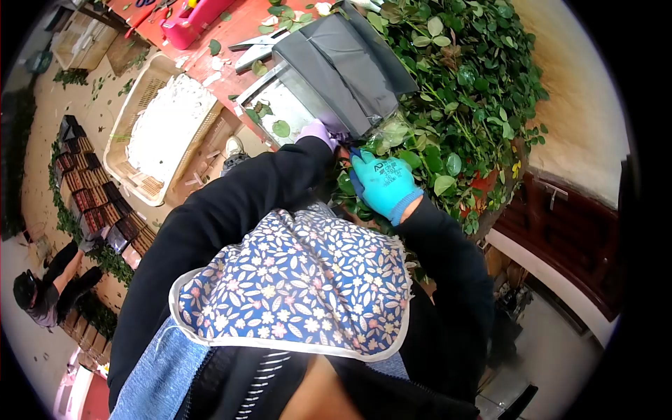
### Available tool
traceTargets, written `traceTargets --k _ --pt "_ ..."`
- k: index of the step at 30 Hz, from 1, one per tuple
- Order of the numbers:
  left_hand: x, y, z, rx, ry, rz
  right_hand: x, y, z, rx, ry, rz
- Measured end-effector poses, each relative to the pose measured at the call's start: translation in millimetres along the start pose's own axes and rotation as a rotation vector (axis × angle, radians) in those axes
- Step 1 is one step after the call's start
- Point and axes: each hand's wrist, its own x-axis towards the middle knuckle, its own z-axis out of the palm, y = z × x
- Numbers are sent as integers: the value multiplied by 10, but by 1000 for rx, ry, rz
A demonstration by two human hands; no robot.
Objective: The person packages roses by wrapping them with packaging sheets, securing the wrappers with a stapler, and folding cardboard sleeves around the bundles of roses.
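Grey wrap (332, 66) near the bench's (241, 31) near edge, left hand (318, 133) and right hand (385, 183) meeting at its lower end! Fingers half hidden, grip impossible to tell; crowding leafy stems (469, 91) could snag, tearing it.

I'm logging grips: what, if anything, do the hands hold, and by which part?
It cannot be told: the left hand and right hand are close together at the lower end of the dark grey wrapping, but any grip is hidden.
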Motion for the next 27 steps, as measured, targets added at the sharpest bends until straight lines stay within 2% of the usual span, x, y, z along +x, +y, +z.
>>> traceTargets --k 1,3,5,9,10,11,13,15,16,17,18,19,20,21,22,23,24,25,26,27 --pt "53 -60 30 54 -25 27 -10 9 -21 25 30 -7" --pt "-83 -10 -187 171 -282 54 -34 55 -9 54 49 -28" --pt "-329 -101 -166 -316 -413 102 -70 40 -32 147 22 4" --pt "-81 -20 65 -237 -487 77 -96 -112 -252 135 -61 81" --pt "56 -148 242 -424 -645 92 -131 -163 -307 160 -9 81" --pt "156 -204 331 -613 -804 100 -169 -184 -259 112 142 46" --pt "181 -263 320 -501 -798 219 -184 -265 -350 187 89 73" --pt "16 -42 -45 -518 -794 -5 -191 -359 -505 435 25 124" --pt "99 -127 -249 -577 -976 -18 -216 -356 -423 520 61 103" --pt "41 -89 -643 -526 -895 6 -241 -331 -273 603 100 81" --pt "179 -312 -832 -575 -787 200 -244 -346 -154 622 132 93" --pt "330 -553 -1111 -574 -613 254 -214 -428 -256 706 61 183" --pt "139 -330 -1677 -536 -378 219 -395 -426 -216 735 137 202" --pt "196 -468 -1968 -691 -160 278 -467 -492 -143 765 206 223" --pt "467 -750 -2160 -605 187 433 -429 -735 -344 836 344 317" --pt "408 -659 -2525 -353 527 450 -367 -820 -440 998 322 383" --pt "489 -641 -2842 -176 687 344 -300 -901 -533 1157 311 457" --pt "768 -767 -3008 -206 776 339 -254 -759 -219 1078 271 347" --pt "922 -704 -3086 2 917 505 -199 -615 100 1002 241 236" --pt "1152 -657 -3017 198 1024 662 -95 -556 58 952 283 131"
